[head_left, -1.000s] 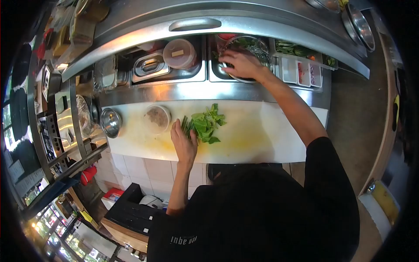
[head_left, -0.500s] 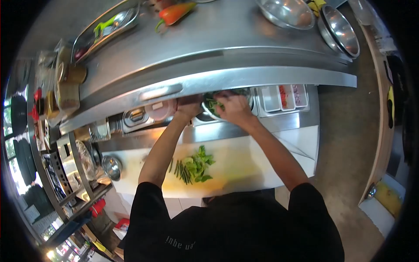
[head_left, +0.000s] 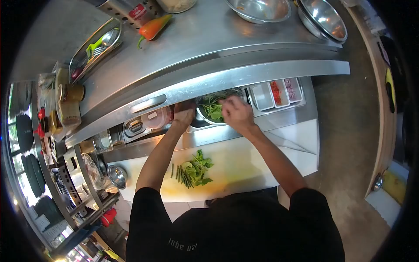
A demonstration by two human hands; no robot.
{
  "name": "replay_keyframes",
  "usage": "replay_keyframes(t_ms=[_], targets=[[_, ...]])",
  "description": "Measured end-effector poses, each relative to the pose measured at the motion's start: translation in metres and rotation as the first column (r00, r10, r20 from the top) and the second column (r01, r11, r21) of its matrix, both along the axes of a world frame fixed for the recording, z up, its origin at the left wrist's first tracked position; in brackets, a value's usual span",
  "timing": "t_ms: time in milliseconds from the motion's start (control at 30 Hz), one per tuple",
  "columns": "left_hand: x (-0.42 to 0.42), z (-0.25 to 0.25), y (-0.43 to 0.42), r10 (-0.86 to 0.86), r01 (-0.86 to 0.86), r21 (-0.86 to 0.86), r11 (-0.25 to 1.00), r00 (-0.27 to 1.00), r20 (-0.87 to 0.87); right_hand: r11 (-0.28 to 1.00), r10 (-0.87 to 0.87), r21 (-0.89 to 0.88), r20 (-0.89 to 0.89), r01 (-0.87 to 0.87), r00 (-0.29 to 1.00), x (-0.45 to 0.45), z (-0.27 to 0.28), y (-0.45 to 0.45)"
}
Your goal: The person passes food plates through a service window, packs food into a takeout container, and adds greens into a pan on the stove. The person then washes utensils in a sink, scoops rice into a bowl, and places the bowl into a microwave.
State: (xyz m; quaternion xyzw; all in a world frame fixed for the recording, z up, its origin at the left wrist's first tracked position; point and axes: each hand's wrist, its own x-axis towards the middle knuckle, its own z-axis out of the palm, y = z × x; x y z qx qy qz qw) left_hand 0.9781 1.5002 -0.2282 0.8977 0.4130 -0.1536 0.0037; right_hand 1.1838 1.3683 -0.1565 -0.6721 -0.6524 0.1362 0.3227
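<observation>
"Behind the white table (head_left: 257, 161), what are the two hands doing?"

"Both reach in by the steel edge (head_left: 262, 72), toward a round bowl (head_left: 201, 118) of green leaves (head_left: 213, 109). The right hand (head_left: 239, 115) is at the bowl's right side, fingers bent."

"Is it gripping anything?"

"I cannot tell; it is blurred, and its fingertips are hard to make out."

"And the left hand (head_left: 185, 113)?"

"Just left of the bowl, beside a lidded tub (head_left: 156, 118). Its fingers are lost in shade, so I cannot tell whether it is clenched, released or grasping something."

"Where is the bowl itself?"

"Between that tub and some white trays (head_left: 262, 97); red pieces (head_left: 276, 93) fill one tray, purple pieces (head_left: 291, 89) the next."

"What lies on the table?"

"A leafy bunch (head_left: 199, 166), with thin green stems (head_left: 183, 178) just beside it on the left. Farther left sits a small metal bowl (head_left: 117, 176)."
</observation>
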Motion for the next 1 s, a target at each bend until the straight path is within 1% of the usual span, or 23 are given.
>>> replay_keyframes(t_ms=[33,67,100,133,167,200,233,267,333,400,433,500,533,600,633,667,700,733,767,833,900,967,1000], targets=[[-0.003,0.000,-0.004,-0.045,0.037,0.054,0.998,0.986,0.160,0.977,-0.202,0.070,0.041,0.199,0.978,0.005,0.010,-0.002],[-0.006,0.000,-0.007,-0.100,0.066,0.116,0.991,0.945,0.311,0.963,-0.270,0.014,0.077,0.269,0.960,0.010,0.020,-0.002],[-0.013,-0.023,-0.002,-0.090,0.051,0.129,0.990,0.944,0.318,0.966,-0.257,0.029,0.081,0.255,0.963,0.011,0.022,-0.002],[-0.025,-0.063,0.008,-0.256,0.361,0.568,0.740,0.931,-0.258,0.948,-0.316,-0.009,0.103,0.319,0.943,0.011,0.020,-0.001],[-0.024,-0.062,0.010,-0.172,0.540,0.643,0.543,0.821,-0.544,0.925,-0.369,-0.043,0.127,0.377,0.921,0.011,0.016,0.000],[-0.023,-0.061,0.012,-0.017,0.717,0.624,0.311,0.661,-0.750,0.932,-0.322,-0.135,0.119,0.336,0.939,0.014,0.004,-0.002],[-0.014,-0.025,0.004,-0.228,0.473,0.533,0.702,0.858,-0.461,0.947,-0.286,-0.115,0.125,0.301,0.950,0.017,-0.005,-0.004],[-0.012,-0.003,-0.001,-0.237,0.241,0.217,0.946,0.970,-0.049,0.952,-0.278,-0.105,0.098,0.288,0.955,0.019,-0.014,-0.007],[-0.023,-0.010,0.005,-0.162,0.163,0.190,0.968,0.987,-0.020,0.967,-0.229,-0.098,0.078,0.236,0.970,0.021,-0.012,-0.010],[-0.027,-0.008,0.005,-0.131,0.127,0.131,0.983,0.991,0.023,0.960,-0.278,0.001,-0.067,0.279,0.958,0.020,-0.004,-0.015],[-0.028,-0.008,0.005,-0.116,0.111,0.109,0.988,0.992,0.044,0.970,-0.244,-0.009,-0.054,0.244,0.968,0.018,-0.002,-0.018],[-0.029,-0.006,0.004,-0.089,0.082,0.077,0.994,0.992,0.085,0.947,-0.316,0.007,-0.148,0.321,0.937,0.013,0.001,-0.016],[-0.030,-0.004,0.003,-0.077,0.071,0.063,0.995,0.991,0.109,0.937,-0.342,0.014,-0.154,0.348,0.927,0.011,-0.001,-0.016],[-0.028,0.000,-0.003,-0.074,0.070,0.030,0.997,0.984,0.164,0.916,-0.399,-0.014,-0.122,0.400,0.909,0.012,-0.013,-0.017],[-0.027,0.004,-0.006,-0.072,0.071,0.012,0.997,0.979,0.191,0.913,-0.402,-0.021,-0.208,0.407,0.891,0.013,-0.018,-0.017],[-0.028,0.011,-0.010,-0.072,0.074,-0.004,0.997,0.977,0.202,0.891,-0.452,-0.020,-0.118,0.453,0.884,0.014,-0.026,-0.016],[-0.029,0.016,-0.012,-0.068,0.074,-0.021,0.997,0.974,0.215,0.914,-0.406,-0.139,-0.258,0.382,0.877,0.017,-0.017,-0.014],[-0.031,0.022,-0.016,-0.061,0.071,-0.035,0.997,0.973,0.221,0.915,-0.402,-0.102,-0.269,0.390,0.875,0.017,-0.021,-0.014],[-0.032,0.028,-0.021,-0.056,0.070,-0.052,0.996,0.972,0.228,0.919,-0.393,-0.097,-0.227,0.381,0.891,0.017,-0.014,-0.013],[-0.034,0.036,-0.024,-0.056,0.075,-0.069,0.995,0.969,0.240,0.902,-0.428,-0.132,-0.178,0.410,0.886,0.013,-0.004,-0.010],[-0.032,0.044,-0.027,-0.056,0.080,-0.084,0.993,0.963,0.262,0.923,-0.386,-0.084,-0.166,0.377,0.908,0.022,-0.012,-0.011],[-0.031,0.051,-0.028,-0.051,0.085,-0.105,0.991,0.956,0.289,0.931,-0.364,-0.046,-0.140,0.361,0.921,0.037,-0.035,-0.008],[-0.033,0.058,-0.027,-0.053,0.092,-0.113,0.989,0.951,0.305,0.949,-0.312,-0.071,-0.339,0.307,0.887,0.044,-0.052,-0.004]])
